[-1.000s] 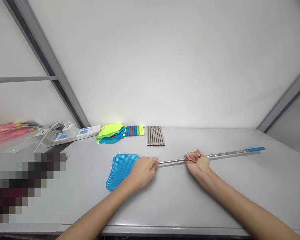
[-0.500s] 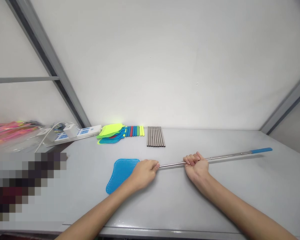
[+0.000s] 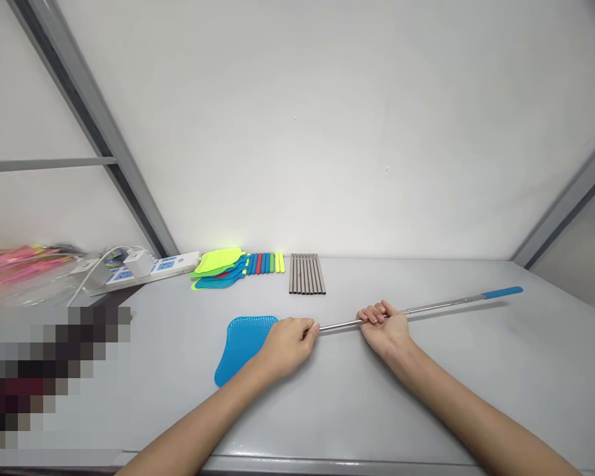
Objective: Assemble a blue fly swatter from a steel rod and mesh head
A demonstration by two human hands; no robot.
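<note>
A fly swatter with a blue perforated head (image 3: 242, 344), a thin telescopic metal rod (image 3: 340, 326) and a blue grip (image 3: 503, 293) stretches across the table. My left hand (image 3: 290, 344) is closed around the swatter where its head meets the rod, covering that joint. Farther right, my right hand (image 3: 384, 327) has its fingers wrapped round the rod, palm turned upward. The blue grip end points to the right, slightly raised, with a shadow beneath it.
Behind lie stacked yellow, green and blue swatter heads (image 3: 218, 264), a row of coloured grips (image 3: 265, 263) and several metal tubes (image 3: 307, 274). A white power strip (image 3: 163, 268) with plugs and pink items in clear plastic (image 3: 24, 271) are at left. A white wall (image 3: 327, 132) rises behind the table.
The rod and its blue grip have shifted left in the picture, and my right hand is slightly nearer my left. Both hands keep their hold. The view has tilted a little.
</note>
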